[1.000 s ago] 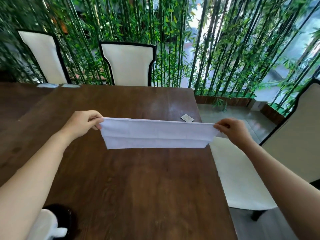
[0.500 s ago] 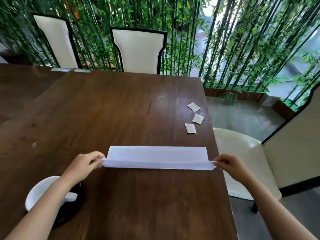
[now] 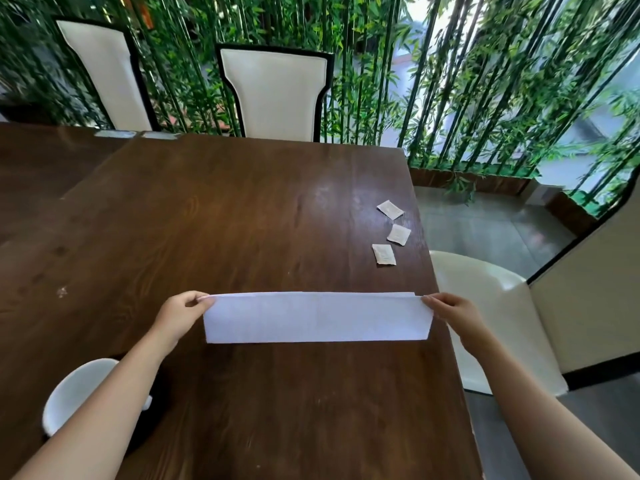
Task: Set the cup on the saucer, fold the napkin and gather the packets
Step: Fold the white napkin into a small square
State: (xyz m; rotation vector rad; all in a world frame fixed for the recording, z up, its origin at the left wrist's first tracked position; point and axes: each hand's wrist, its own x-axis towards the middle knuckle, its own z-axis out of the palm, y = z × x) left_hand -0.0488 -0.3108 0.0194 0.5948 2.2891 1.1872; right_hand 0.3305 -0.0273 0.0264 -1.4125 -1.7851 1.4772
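A white napkin (image 3: 317,317), folded into a long strip, lies flat across the dark wooden table (image 3: 242,220). My left hand (image 3: 181,315) pinches its far left corner and my right hand (image 3: 450,315) pinches its far right corner. Three small beige packets (image 3: 383,253) lie apart from one another near the table's right edge, beyond the napkin. A white cup (image 3: 74,393) stands on a dark saucer (image 3: 152,420) at the near left, partly hidden by my left forearm.
Two cream chairs (image 3: 277,95) with black frames stand at the table's far side, before a bamboo screen. A third cream chair (image 3: 491,306) sits just off the right edge. A second table (image 3: 41,161) adjoins on the left.
The napkin has come down from mid-air onto the table and now lies flat, closer to me. My view has tipped down, bringing the packets and the cup into sight.
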